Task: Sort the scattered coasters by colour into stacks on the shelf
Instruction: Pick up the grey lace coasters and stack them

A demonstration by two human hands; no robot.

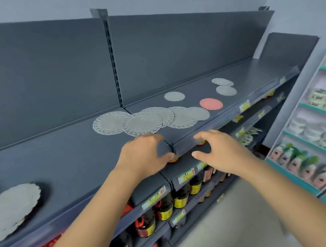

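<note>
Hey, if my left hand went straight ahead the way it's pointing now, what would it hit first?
Most likely the nearest lace-edged white coaster, frontmost in the overlapping cluster, just beyond the left hand on the top shelf. Depth is unclear, so the gap is hard to judge.

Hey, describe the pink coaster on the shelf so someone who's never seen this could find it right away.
On the top dark grey shelf, go to the section right of the slotted upright post. Near the front edge, just right of the overlapping row of pale grey coasters, the pink coaster lies flat on its own. It is the only pink one; its neighbours are all pale grey.
</note>
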